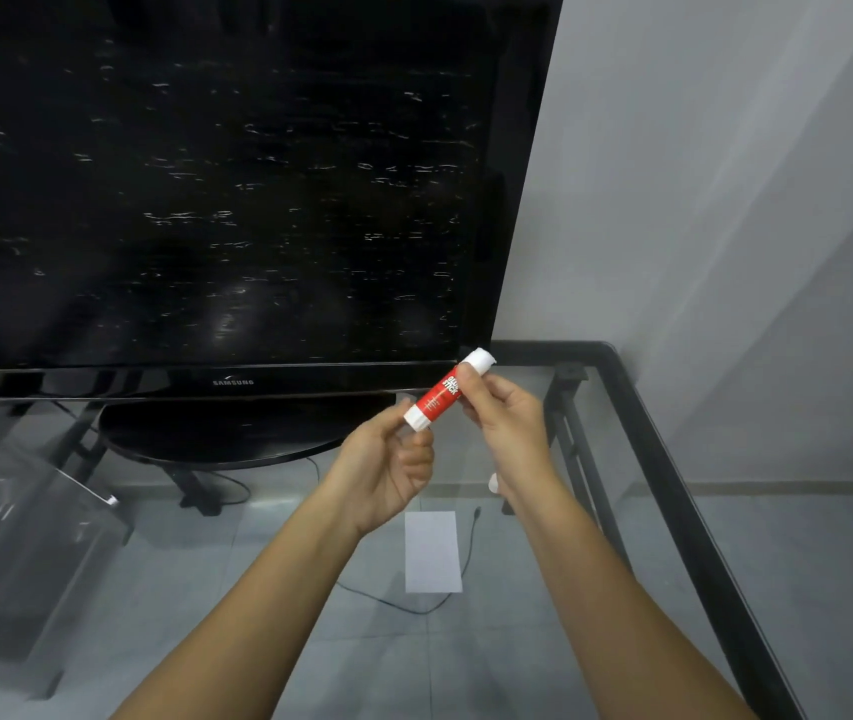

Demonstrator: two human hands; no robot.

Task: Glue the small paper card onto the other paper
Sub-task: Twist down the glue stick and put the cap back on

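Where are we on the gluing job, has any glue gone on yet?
Early stage. Both hands hold the glue stick up above the glass table: the left hand at its lower end, the right hand around its upper part. Whether its cap is still on is unclear. One white paper lies flat on the table, untouched. I cannot identify a second paper. Applying glue and pressing remain.
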